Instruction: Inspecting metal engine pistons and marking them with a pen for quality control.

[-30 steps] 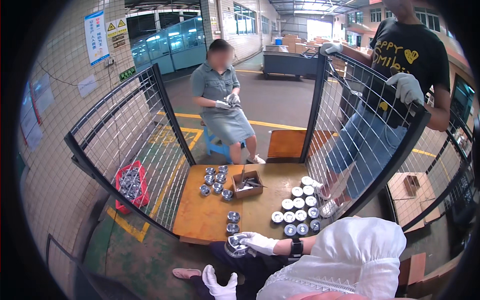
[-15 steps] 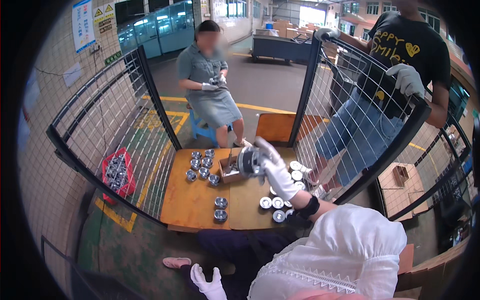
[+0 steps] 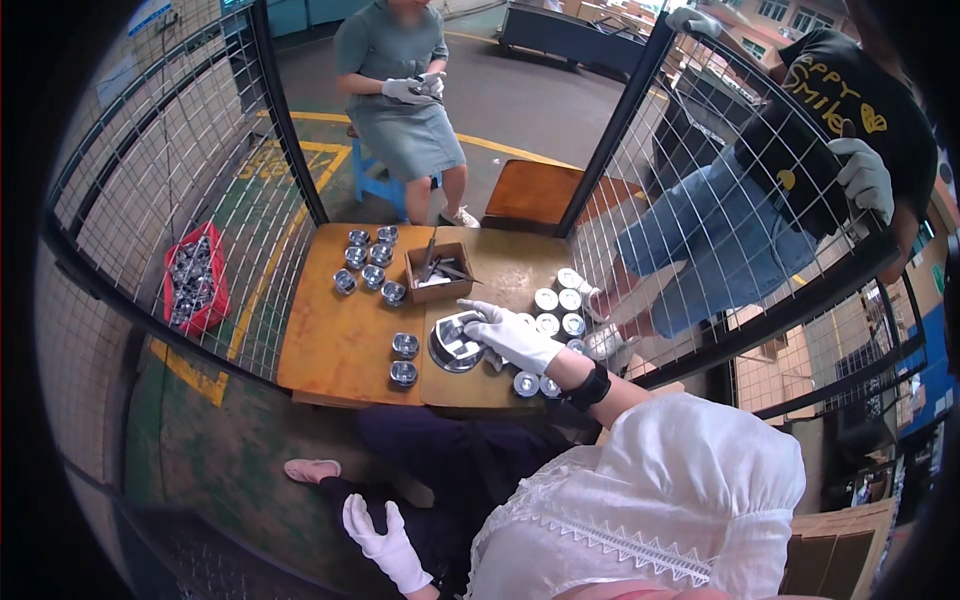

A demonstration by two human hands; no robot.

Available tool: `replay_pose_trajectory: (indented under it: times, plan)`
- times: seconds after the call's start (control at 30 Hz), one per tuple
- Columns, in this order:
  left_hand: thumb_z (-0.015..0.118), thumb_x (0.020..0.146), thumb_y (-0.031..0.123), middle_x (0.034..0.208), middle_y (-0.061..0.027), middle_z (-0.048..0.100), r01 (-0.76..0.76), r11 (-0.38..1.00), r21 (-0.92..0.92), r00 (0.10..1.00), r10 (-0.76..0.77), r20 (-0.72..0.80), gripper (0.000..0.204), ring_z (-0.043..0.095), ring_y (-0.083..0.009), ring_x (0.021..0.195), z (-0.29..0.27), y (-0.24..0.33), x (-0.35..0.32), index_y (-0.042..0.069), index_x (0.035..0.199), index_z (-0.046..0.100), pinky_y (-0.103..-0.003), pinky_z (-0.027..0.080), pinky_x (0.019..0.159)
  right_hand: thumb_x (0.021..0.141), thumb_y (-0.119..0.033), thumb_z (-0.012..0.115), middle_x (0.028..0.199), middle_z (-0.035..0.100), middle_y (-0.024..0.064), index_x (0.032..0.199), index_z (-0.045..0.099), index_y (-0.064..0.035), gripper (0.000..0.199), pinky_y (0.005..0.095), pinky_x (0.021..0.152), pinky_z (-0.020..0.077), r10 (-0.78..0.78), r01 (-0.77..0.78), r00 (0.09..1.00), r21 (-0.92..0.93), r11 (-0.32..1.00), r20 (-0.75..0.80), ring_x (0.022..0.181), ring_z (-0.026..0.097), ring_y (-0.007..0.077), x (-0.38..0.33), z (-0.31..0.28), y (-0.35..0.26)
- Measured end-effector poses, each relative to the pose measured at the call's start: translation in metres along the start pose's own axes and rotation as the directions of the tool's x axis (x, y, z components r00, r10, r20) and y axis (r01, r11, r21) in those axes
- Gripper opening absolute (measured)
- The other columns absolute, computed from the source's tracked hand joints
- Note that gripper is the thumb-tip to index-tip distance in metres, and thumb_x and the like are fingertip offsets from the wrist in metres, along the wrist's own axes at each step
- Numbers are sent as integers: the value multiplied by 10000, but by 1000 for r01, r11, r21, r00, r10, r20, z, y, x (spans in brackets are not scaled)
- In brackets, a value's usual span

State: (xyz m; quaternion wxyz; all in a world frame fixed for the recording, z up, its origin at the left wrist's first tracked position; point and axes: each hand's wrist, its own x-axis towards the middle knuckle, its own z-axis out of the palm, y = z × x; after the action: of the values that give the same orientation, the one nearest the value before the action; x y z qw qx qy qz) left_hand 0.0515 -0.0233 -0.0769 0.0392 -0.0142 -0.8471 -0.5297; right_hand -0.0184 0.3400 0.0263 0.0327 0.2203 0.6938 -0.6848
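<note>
1. While the right hand (image 3: 512, 335), in a white glove, is clamping its fingers on the right side of a shiny piston (image 3: 456, 342), that piston is showing just left of the hand, over the bench (image 3: 520, 258); whether it is touching the wood, I cannot tell.
2. To the left of the right hand and nearer the body, the left hand (image 3: 388, 545), also gloved, is hanging off the bench with fingers and thumb apart.
3. Just left of the held piston, two loose pistons (image 3: 404, 346) are standing one behind the other.
4. Beyond the right hand and to its left, a cardboard box (image 3: 440, 291) is holding tools, and a cluster of seven pistons (image 3: 380, 254) is standing farther left.
5. On the right hand's far and right side, rows of pale-topped pistons (image 3: 546, 299) are standing, partly hidden by the hand and wrist.
6. Well left of the right hand, behind a wire panel (image 3: 291, 135), a red basket (image 3: 222, 290) is holding metal parts.
7. Beyond the bench, a co-worker (image 3: 400, 140) is sitting with gloved hands together; right of the right hand, another person (image 3: 790, 130) is gripping a panel.
</note>
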Motion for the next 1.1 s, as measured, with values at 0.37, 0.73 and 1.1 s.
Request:
replay_pose_trajectory:
  times: [0.37,0.73,1.1]
  plan:
    - [708,867,16,1419,-148,441,-106,994,1,994,106,-26,515,544,-302,1239,13,13,17,-21,1338,503,-419,479,1047,965,-125,534,792,605,1,1490,399,-72,545,225,426,390,-36,40,999,157,987,-29,489,469,57,6,-15,4]
    - [716,853,27,1404,-160,464,-87,987,131,996,90,-16,503,538,-306,1242,-6,12,14,1,1322,538,-418,490,1030,815,100,403,983,623,52,1568,226,-42,787,245,810,504,-862,883,452,-18,468,-229,823,599,99,-58,-27,-142]
    - [754,779,1,1407,-163,454,-105,994,-15,993,104,-58,634,549,-326,1224,5,26,10,-8,1357,493,-423,482,1056,915,-8,486,1004,693,30,1448,470,-81,539,255,721,540,-769,777,629,-101,621,111,827,653,102,-17,31,-131]
